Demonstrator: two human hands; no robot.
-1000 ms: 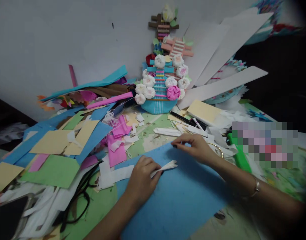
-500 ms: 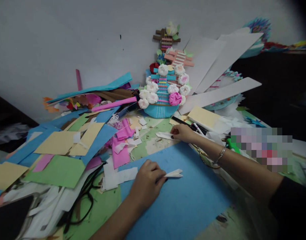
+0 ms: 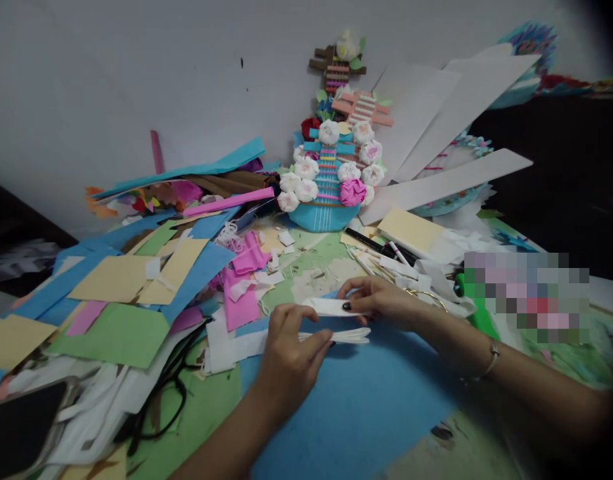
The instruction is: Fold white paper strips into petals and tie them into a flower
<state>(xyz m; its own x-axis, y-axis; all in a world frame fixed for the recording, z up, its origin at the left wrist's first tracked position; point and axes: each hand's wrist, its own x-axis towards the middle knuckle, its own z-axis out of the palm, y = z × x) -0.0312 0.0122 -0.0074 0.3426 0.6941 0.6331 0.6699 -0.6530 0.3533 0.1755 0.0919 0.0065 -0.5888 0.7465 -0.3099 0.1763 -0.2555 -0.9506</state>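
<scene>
Over the blue sheet [image 3: 366, 400], my left hand [image 3: 296, 347] pinches a bundle of folded white paper petals [image 3: 353, 335] between thumb and fingers; the bundle's looped ends point right. Just above it, my right hand [image 3: 379, 303] grips a flat folded white paper strip [image 3: 326, 307], whose free end reaches toward my left fingertips. Whether those fingertips touch the strip I cannot tell. White paper pieces [image 3: 221, 350] lie left of my left hand.
A blue guitar-shaped craft [image 3: 323, 217] with paper flowers leans at the back. Coloured paper scraps [image 3: 111, 333], black glasses [image 3: 179, 393] and a phone [image 3: 26, 427] are at left. Pens [image 3: 369, 241] and a cream pad [image 3: 411, 230] lie right of centre, near a gold ring [image 3: 429, 293].
My right hand has brought the white strip nearer, down to my left hand. My left fingers have lifted and spread a little around the bundle. The view has shifted slightly.
</scene>
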